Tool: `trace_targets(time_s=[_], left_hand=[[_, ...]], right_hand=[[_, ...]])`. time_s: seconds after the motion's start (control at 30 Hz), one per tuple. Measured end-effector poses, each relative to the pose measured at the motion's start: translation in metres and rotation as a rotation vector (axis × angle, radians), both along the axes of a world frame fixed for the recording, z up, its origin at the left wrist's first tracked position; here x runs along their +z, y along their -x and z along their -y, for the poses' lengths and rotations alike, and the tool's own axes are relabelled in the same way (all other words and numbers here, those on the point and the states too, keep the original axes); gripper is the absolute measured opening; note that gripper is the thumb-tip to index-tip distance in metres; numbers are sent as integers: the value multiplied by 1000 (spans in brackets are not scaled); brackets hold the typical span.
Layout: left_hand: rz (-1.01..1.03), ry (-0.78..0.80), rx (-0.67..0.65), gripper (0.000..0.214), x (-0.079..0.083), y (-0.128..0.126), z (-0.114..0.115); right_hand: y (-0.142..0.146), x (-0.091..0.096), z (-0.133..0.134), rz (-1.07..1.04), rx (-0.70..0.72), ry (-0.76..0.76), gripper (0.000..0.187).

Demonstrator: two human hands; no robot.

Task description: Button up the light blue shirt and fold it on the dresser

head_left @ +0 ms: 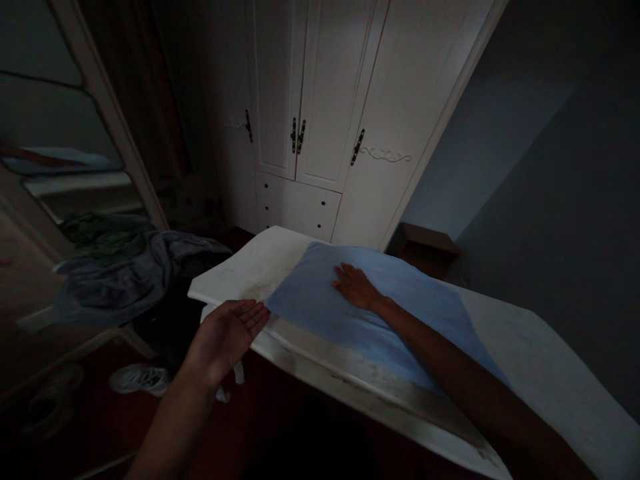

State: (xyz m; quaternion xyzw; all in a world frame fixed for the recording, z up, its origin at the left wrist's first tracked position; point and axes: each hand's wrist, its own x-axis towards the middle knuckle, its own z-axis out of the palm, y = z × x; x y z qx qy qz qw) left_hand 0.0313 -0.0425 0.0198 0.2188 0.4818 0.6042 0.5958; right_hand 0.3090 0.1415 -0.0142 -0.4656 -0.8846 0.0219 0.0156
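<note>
A light blue cloth (310,287) lies spread over a white tabletop (250,263), mostly flat with a few creases near my right forearm. My right hand (356,285) rests palm down on the cloth, its fingers spread. At the cloth's left corner is my left hand (233,333), palm turned up and fingers stretched out, the fingertips touching or right beside that corner. Whether the thumb presses on the fabric I cannot make out. Grey-brown smudges mark the tabletop around the cloth.
A white wardrobe (300,87) with dark handles stands behind the table. Crumpled clothes (130,267) are heaped at the left, near a mirror (60,127). A sneaker (143,379) sits on the red floor. A small brown cabinet (425,243) is at the back right.
</note>
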Motion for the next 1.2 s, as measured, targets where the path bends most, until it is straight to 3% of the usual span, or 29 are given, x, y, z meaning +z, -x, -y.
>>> trace_targets(time_s=[0.13,0.27,0.33,0.47,0.57,0.73,0.97,1.03,1.2], left_hand=[[-40,-27,-83,17,4,-3,-8],[12,6,-264,25,1,-11,-14],[27,28,-280,22,0,-16,-17],[115,113,-218,9,3,-24,-29],[183,137,-221,16,7,-29,-40],[-64,-56,-164,32,8,-44,-51],[12,-79,-81,29,13,-64,-65],[-74,-61,-26,34,11,-73,-68],[-434,-109,255,62,-7,-102,-76]], right_hand=[[-4,-1,-2,-4,9,33,79],[1,2,-6,-71,-40,101,82],[7,5,-10,-139,-63,120,86],[24,17,-16,-310,-35,149,95],[40,28,-19,-434,21,185,99],[65,39,-24,-557,21,261,107],[81,45,-36,-657,-11,267,81],[81,49,-37,-676,-9,271,73],[80,58,-38,-718,-67,310,61]])
